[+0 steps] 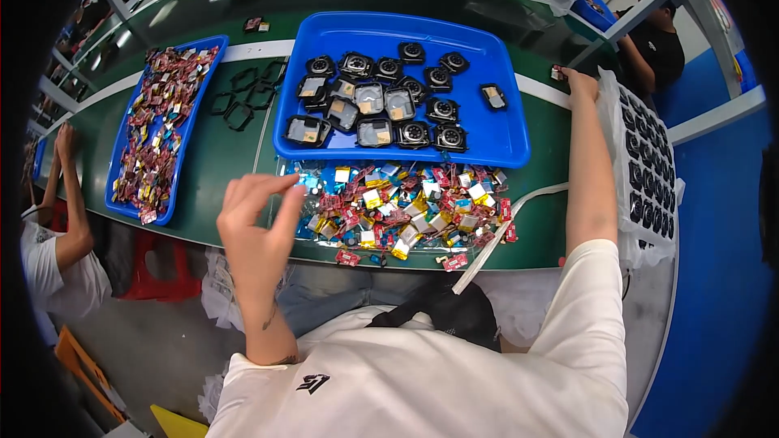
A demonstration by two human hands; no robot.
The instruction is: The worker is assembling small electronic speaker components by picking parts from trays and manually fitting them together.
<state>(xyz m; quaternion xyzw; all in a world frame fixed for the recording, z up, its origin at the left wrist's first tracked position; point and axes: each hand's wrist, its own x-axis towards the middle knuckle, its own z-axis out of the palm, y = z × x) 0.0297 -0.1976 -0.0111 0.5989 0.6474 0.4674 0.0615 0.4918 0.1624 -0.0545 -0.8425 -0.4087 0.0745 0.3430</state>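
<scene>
My left hand [256, 227] is raised above the near bench edge, left of a heap of small red circuit boards and silver-yellow battery cells [406, 215]. Its thumb and fingers are curved apart with nothing visible between them. Stretched far to the right, my right hand [579, 88] has its fingertips on a small red circuit board [557, 73] beyond the white strip. Between my arms, behind the heap, stands a blue tray [487, 142] with several black smartwatch cases [413, 134]; some show round sensor backs, others open frames with grey insides.
Left lies a long blue tray [180, 182] full of red boards, beside several black frames [238, 116]. White stacked trays of black parts [645, 162] stand right. A pale strip [507, 231] crosses the bench edge. Boards [256, 24] lie on the far green surface. Other people sit left and right.
</scene>
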